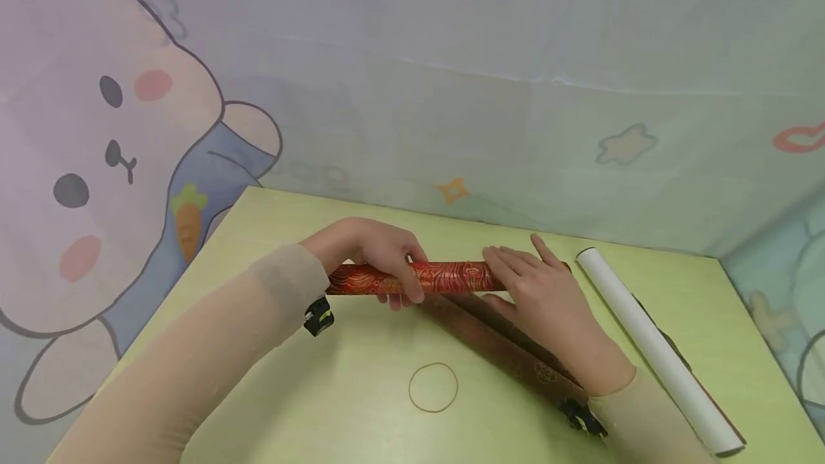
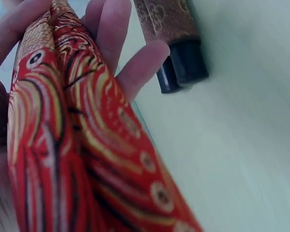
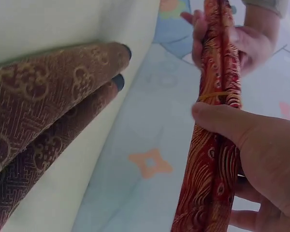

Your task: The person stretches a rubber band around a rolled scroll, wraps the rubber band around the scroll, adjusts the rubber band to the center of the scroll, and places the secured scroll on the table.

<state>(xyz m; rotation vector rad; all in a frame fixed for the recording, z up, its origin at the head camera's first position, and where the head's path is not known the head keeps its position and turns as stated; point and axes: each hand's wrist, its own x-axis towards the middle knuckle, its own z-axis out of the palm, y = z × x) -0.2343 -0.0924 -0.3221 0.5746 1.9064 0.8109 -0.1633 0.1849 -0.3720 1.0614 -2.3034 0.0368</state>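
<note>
Both hands hold a red roll point(image 1: 451, 277) with gold and black swirls, raised over the table. Its two sides are rolled inward, with a groove between them in the left wrist view. My left hand point(image 1: 391, 253) grips it left of the middle, thumb and fingers on opposite sides. Toward the other end, my right hand point(image 1: 541, 299) lies across it. The right wrist view has that thumb pressed on the front beside a yellow rubber band point(image 3: 217, 95) round the roll, with fingers behind. Below lies a brown patterned scroll point(image 3: 48, 92) with dark ends, rolled from both sides.
A loose rubber band loop point(image 1: 433, 387) lies on the pale yellow table point(image 1: 290, 392) in front of the hands. Along the right side rests a long white roll point(image 1: 657, 349), with something dark behind it. A cartoon-printed curtain point(image 1: 451, 92) hangs behind the table.
</note>
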